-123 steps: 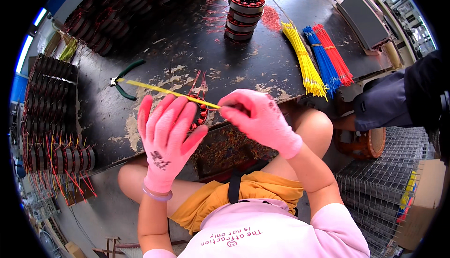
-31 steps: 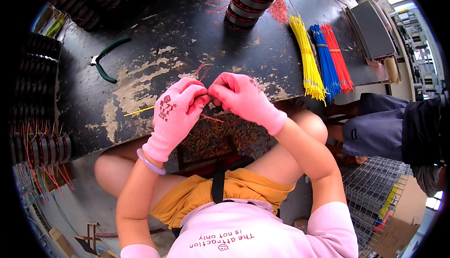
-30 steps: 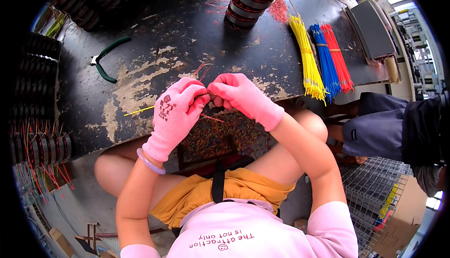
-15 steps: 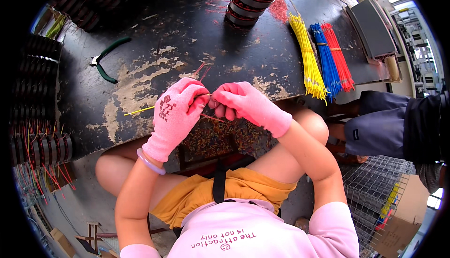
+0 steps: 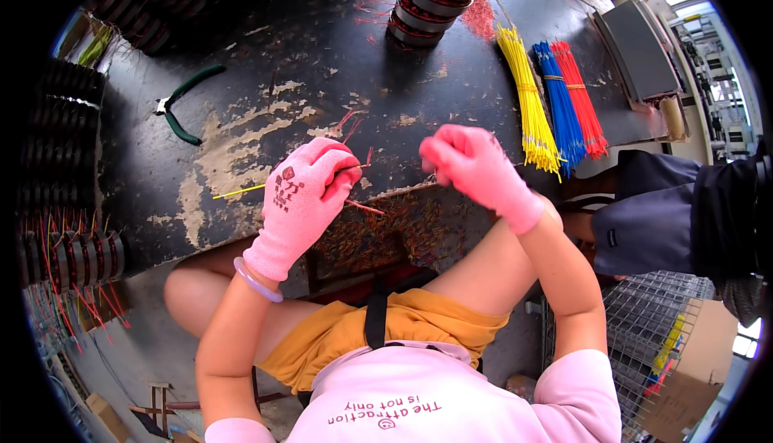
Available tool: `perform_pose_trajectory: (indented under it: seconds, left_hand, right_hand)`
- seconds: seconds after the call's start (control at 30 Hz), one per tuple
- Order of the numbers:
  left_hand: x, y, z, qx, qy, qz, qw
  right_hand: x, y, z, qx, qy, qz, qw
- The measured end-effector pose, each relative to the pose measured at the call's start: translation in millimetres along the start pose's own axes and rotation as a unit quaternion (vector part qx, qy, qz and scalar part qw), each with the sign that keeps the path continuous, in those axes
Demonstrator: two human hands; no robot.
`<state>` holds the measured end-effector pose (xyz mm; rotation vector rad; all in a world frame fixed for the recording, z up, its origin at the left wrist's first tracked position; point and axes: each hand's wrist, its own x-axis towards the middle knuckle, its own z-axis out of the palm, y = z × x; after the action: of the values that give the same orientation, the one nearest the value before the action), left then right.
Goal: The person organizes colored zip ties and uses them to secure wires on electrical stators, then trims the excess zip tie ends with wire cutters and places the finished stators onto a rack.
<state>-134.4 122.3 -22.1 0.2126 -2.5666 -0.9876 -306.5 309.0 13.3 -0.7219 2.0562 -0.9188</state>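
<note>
My left hand, in a pink glove, is closed over the near edge of the dark bench. It pinches a yellow wire, whose length sticks out to the left. Thin red wires show beyond its fingers, and one short red end rises at the fingertips. Another red piece pokes out below the hand. My right hand, gloved too, is held apart to the right. Its fingers look curled but are smeared by motion, so whether they hold anything is unclear.
Green-handled pliers lie at the left on the bench. Ring-shaped coil cores are stacked at the back. Yellow, blue and red wire bundles lie right. A person in dark shorts is beside the bench.
My right hand has pulled away from my left, moving to the right. A short red wire end now stands up at the left fingertips. The left hand has hardly moved.
</note>
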Motion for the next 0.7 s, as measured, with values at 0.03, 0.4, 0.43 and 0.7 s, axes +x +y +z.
perform_pose_trajectory:
  seconds: [0.03, 0.4, 0.43, 0.7]
  left_hand:
    - [-1, -1, 0, 0.004, -0.006, 0.009, 1.0]
    - [2, -2, 2, 0.013, 0.013, 0.008, 1.0]
    - [1, -3, 2, 0.012, 0.015, 0.007, 1.0]
    - [1, -4, 2, 0.004, 0.008, 0.005, 1.0]
  right_hand:
    - [-8, 10, 7, -0.088, -0.009, -0.013, 0.996]
    - [23, 13, 58, 0.132, -0.029, -0.072, 0.988]
    - [23, 9, 55, 0.283, -0.122, 0.056, 0.95]
    - [17, 6, 45, -0.347, 0.117, -0.409, 0.835]
